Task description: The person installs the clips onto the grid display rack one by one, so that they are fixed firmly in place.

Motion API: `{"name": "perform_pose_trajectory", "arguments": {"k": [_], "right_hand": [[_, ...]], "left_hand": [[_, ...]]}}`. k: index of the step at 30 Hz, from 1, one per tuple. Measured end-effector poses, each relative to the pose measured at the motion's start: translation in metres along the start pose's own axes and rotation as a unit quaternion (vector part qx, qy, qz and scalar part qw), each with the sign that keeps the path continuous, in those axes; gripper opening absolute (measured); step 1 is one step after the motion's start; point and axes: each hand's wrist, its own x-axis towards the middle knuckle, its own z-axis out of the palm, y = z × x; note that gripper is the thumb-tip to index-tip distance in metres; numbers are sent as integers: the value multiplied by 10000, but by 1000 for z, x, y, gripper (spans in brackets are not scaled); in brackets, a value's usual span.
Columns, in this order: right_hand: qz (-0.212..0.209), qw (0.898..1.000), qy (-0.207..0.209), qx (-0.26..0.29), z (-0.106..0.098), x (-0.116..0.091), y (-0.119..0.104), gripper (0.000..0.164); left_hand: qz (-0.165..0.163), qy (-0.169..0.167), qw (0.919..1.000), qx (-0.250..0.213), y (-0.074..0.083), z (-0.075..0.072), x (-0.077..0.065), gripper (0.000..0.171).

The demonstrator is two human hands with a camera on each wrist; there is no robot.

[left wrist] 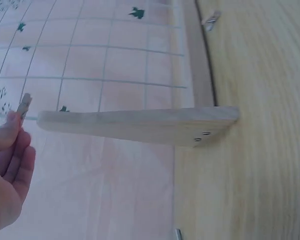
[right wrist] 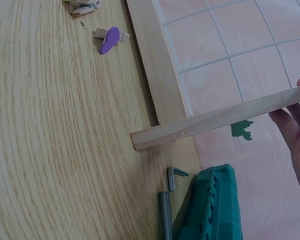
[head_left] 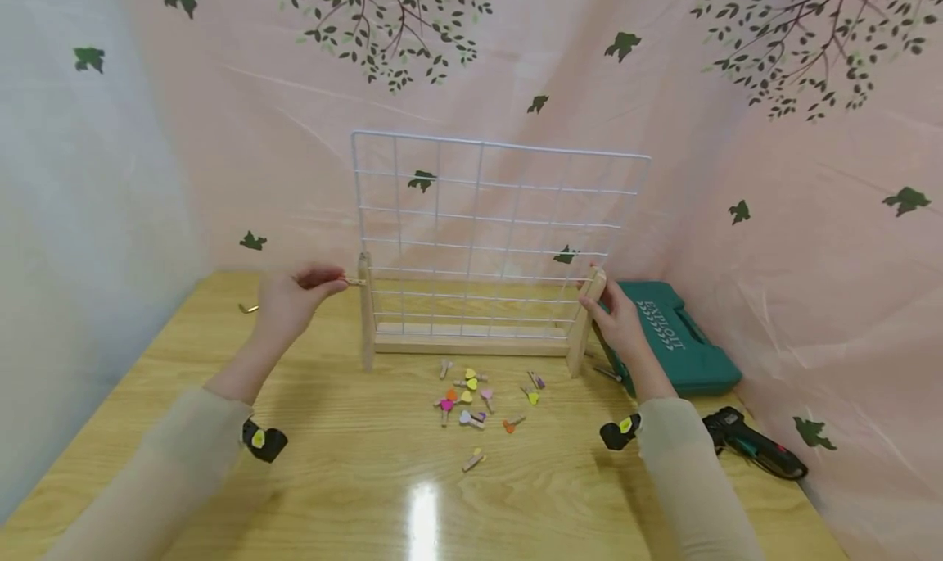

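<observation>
My left hand (head_left: 290,303) pinches a small wooden clothespin (left wrist: 24,106) between thumb and fingertips, close to the top of the left wooden post (head_left: 367,319). In the left wrist view the clothespin stands just past that post's rounded top, its tip over the grid wires. My right hand (head_left: 620,319) grips the upper end of the right wooden post (head_left: 579,340), thumb on the near side. Between the posts a white wire grid (head_left: 482,143) stands upright above a wooden crossbar (head_left: 471,346). Part of the right hand lies outside the right wrist view.
Several mini clothespins with coloured hearts, one purple (right wrist: 110,41), lie scattered before the rack. A green tool case (head_left: 681,356), a black power screwdriver (head_left: 759,446), a hex key (right wrist: 172,177) and a spring-like rod (right wrist: 165,215) are at the right. A brass-coloured hook (head_left: 249,308) lies far left.
</observation>
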Motion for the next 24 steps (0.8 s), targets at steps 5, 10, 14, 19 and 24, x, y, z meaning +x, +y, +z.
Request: {"name": "perform_pose_trajectory", "arguments": {"k": [5, 10, 14, 19, 24], "right_hand": [[7, 10000, 6, -16, 0, -1, -1, 57], [92, 9999, -23, -37, 0, -1, -1, 57], [131, 9999, -34, -9, 0, -1, -1, 57], [105, 9999, -40, 8, 1, -1, -1, 57], [125, 9999, -58, -56, 0, -1, -1, 56]], "left_hand": [[-218, 1087, 9927, -472, 0, -2, 16, 27], [-385, 1582, 9848, -602, 2, 3, 26, 30], [-430, 1674, 9837, -488, 3, 8, 31, 30], [-441, 1680, 9834, -518, 3, 13, 36, 29], [-425, 1625, 9837, -646, 7, 18, 39, 22]]}}
